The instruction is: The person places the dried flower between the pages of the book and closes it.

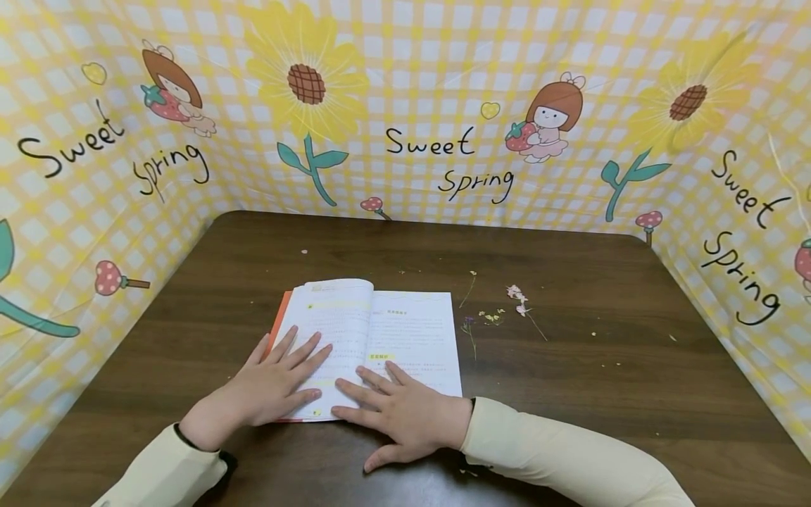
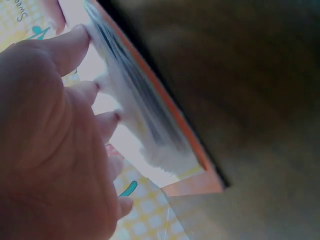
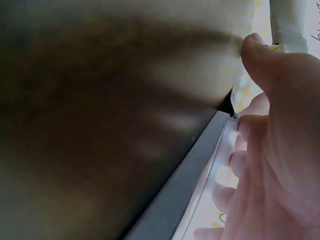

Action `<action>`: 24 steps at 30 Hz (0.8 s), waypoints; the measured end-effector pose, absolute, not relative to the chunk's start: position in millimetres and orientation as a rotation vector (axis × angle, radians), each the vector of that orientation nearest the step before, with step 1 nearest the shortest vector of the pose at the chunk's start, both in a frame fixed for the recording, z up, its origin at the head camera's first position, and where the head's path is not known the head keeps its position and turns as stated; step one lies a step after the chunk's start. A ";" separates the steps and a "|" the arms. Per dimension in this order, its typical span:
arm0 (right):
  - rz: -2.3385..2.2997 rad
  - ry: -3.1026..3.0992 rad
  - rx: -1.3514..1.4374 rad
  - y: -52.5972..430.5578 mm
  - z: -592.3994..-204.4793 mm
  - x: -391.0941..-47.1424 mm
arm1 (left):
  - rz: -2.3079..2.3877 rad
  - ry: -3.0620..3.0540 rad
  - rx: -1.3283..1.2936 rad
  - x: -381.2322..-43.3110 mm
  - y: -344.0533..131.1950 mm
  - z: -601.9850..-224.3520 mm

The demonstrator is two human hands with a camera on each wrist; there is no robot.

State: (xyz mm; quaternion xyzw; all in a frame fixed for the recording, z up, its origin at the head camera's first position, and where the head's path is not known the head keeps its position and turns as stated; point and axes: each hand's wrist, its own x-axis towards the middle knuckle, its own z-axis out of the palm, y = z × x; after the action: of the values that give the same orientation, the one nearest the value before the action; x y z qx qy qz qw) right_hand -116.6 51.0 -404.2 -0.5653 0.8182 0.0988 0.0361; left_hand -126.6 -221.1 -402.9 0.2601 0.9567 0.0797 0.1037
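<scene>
An open book [image 1: 415, 327] with printed white pages and an orange cover edge lies on the dark wooden table. My left hand [image 1: 269, 384] rests on its left page, fingers spread and straight. Across the lower part of the right page and the fold lies my right hand [image 1: 405, 415], its fingers spread too and the thumb past the book's lower edge. In the left wrist view the page stack [image 2: 145, 110] shows edge-on beside the left fingers. The right wrist view has the right fingers [image 3: 225, 197] along the book's edge.
Right of the book lie small dried flowers: a pink sprig [image 1: 516, 292], a purple one [image 1: 468, 325] and yellow bits [image 1: 491, 317]. Tiny petals dot the table [image 1: 570, 394]. A yellow checked cloth [image 1: 431, 84] with printed sunflowers walls the back and sides.
</scene>
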 end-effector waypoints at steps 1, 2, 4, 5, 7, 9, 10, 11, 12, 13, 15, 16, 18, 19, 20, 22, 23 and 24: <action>0.296 2.511 -1.735 50.9 -404.9 -117.1 | 0.222 2.813 0.764 -127.3 -221.5 -403.6; 0.285 2.507 -1.732 50.9 -405.3 -117.6 | 0.203 2.810 0.762 -128.2 -222.3 -405.8; 0.252 2.499 -1.731 51.1 -405.7 -118.9 | 0.174 2.799 0.751 -129.1 -223.3 -407.9; 0.232 2.493 -1.728 51.4 -405.5 -119.6 | 0.170 2.788 0.746 -129.2 -223.0 -407.2; 0.191 2.482 -1.724 52.3 -405.5 -120.6 | 0.175 2.774 0.758 -130.2 -223.6 -409.4; 0.146 2.471 -1.720 53.4 -405.5 -121.2 | 0.170 2.756 0.756 -131.2 -223.6 -410.5; 0.125 2.466 -1.717 53.9 -405.4 -121.4 | 0.171 2.748 0.758 -131.7 -223.4 -411.2; 0.101 2.461 -1.711 54.5 -405.0 -121.6 | 0.169 2.743 0.760 -132.2 -223.2 -412.0; 0.079 2.457 -1.706 55.0 -404.5 -121.9 | 0.162 2.741 0.761 -132.7 -223.2 -412.9; 0.060 2.454 -1.702 55.6 -403.8 -122.2 | 0.146 2.743 0.754 -133.0 -223.0 -413.9; 0.021 2.447 -1.691 56.9 -402.3 -123.3 | 0.140 2.747 0.752 -133.4 -223.0 -414.9; 0.000 2.443 -1.684 57.6 -401.4 -124.0 | 0.139 2.751 0.752 -133.5 -223.0 -415.4; -0.044 2.434 -1.672 59.7 -399.7 -125.6 | 0.137 2.755 0.751 -133.7 -223.0 -415.8; -0.067 2.428 -1.667 60.9 -398.9 -126.5 | 0.133 2.757 0.752 -133.7 -223.0 -415.8; -0.088 2.426 -1.661 62.3 -398.3 -127.4 | 0.134 2.760 0.754 -133.8 -223.0 -416.1; -0.119 2.434 -1.660 65.5 -397.0 -129.4 | 0.130 2.765 0.757 -134.0 -223.3 -416.9; -0.134 2.440 -1.659 67.4 -396.7 -130.6 | 0.129 2.768 0.758 -134.1 -223.5 -417.2; -0.143 2.448 -1.660 69.6 -396.4 -131.7 | 0.129 2.770 0.758 -134.1 -223.7 -417.6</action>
State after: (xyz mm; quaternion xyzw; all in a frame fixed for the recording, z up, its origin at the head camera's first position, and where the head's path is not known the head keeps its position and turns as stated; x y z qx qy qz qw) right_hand -131.7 69.6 -396.4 -0.5582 0.8234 -0.0482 0.0899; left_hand -134.1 -223.7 -417.6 0.2614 0.9550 0.0443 0.1330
